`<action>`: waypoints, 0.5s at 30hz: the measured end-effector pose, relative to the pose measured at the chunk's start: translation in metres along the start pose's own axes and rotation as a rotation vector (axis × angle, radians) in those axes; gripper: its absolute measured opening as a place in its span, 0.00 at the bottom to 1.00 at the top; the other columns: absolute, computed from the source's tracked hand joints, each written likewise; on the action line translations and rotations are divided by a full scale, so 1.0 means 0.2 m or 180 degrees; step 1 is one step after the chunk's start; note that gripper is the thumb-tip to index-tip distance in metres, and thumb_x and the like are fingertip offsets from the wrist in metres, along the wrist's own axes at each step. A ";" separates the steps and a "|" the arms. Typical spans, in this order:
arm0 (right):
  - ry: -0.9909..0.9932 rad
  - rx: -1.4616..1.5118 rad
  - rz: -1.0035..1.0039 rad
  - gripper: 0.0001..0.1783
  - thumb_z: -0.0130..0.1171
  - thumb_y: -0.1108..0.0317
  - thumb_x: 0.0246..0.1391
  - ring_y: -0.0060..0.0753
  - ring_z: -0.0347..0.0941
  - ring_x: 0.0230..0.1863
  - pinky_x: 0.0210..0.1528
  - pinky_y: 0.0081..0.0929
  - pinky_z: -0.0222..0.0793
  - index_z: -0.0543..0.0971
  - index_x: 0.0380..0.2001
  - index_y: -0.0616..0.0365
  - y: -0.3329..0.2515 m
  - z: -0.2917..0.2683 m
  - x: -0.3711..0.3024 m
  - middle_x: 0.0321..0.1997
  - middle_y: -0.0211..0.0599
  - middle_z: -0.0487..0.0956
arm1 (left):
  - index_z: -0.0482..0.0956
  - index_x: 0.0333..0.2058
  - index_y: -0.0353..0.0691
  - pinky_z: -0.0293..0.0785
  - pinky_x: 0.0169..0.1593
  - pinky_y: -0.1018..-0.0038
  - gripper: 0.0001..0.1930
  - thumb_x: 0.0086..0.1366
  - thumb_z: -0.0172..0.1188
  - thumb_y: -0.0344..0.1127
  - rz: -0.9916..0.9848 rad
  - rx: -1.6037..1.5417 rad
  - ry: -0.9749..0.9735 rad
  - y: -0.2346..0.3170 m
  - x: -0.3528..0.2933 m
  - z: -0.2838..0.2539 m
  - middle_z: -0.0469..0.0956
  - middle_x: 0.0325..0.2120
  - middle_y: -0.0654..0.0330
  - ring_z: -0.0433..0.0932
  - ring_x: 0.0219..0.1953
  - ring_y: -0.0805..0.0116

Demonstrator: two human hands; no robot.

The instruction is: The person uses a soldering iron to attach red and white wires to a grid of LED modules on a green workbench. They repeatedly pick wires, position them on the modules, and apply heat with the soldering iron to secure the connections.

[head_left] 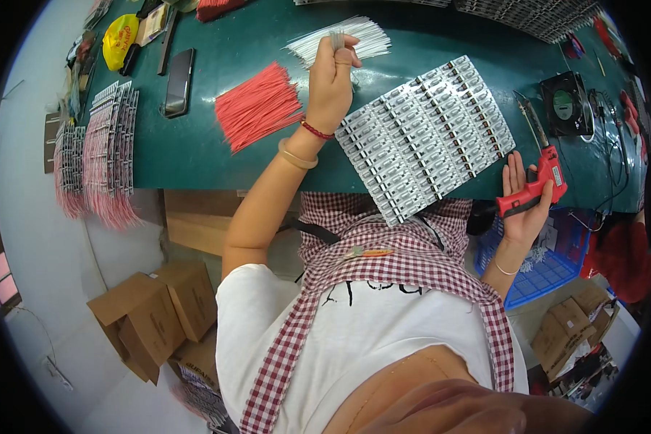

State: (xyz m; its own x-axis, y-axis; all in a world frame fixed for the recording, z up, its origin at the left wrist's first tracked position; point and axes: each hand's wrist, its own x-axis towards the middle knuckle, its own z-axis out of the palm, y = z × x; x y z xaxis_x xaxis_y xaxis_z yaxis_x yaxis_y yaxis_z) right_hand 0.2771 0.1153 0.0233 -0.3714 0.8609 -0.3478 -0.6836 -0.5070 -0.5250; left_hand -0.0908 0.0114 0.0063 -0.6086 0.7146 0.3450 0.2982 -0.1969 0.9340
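My left hand [330,79] reaches over the green table [195,155] and pinches a few white wires [338,40] from the white bundle [340,42] at the far side. A fan of red wires [257,106] lies just to its left. A tilted panel of small circuit boards [423,137] lies in front of me, between the two hands. My right hand [524,202] grips the red handle of a soldering gun [534,181] at the table's near edge, its long tip pointing away from me.
A dark phone [177,83] and a yellow bag [119,40] lie at the far left. Finished strips with red wires [98,155] hang over the left edge. A small black fan [566,105] stands right. Cardboard boxes [155,315] and a blue crate [550,264] sit on the floor.
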 end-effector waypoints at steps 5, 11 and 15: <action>0.0053 0.0047 0.0000 0.23 0.50 0.56 0.62 0.56 0.47 0.71 0.71 0.46 0.47 0.69 0.47 0.68 0.01 0.02 -0.04 0.66 0.69 0.53 | 0.70 0.44 0.31 0.71 0.45 0.75 0.12 0.73 0.41 0.33 0.0112 -0.0183 0.0025 0.02 -0.03 0.01 0.71 0.29 0.62 0.72 0.35 0.73; 0.0000 0.0089 0.0062 0.23 0.51 0.56 0.62 0.57 0.45 0.71 0.71 0.46 0.47 0.68 0.48 0.69 0.04 0.04 -0.05 0.67 0.71 0.50 | 0.75 0.42 0.29 0.73 0.40 0.77 0.11 0.70 0.49 0.31 -0.0142 -0.0761 0.0041 0.07 -0.04 0.02 0.76 0.26 0.60 0.77 0.30 0.72; -0.0043 0.0109 0.0077 0.24 0.53 0.56 0.61 0.59 0.45 0.71 0.71 0.46 0.48 0.68 0.48 0.69 0.03 0.05 -0.04 0.67 0.73 0.49 | 0.75 0.43 0.29 0.75 0.41 0.75 0.10 0.69 0.50 0.28 -0.0368 -0.0996 0.0273 0.17 -0.07 -0.03 0.77 0.27 0.57 0.78 0.28 0.69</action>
State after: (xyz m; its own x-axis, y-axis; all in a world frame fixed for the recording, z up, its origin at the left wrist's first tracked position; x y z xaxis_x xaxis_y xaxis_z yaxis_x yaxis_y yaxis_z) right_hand 0.2705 0.1062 0.0304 -0.3963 0.8490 -0.3494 -0.6954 -0.5261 -0.4896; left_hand -0.0766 -0.0086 0.0332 -0.6888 0.6878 0.2293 -0.0083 -0.3237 0.9461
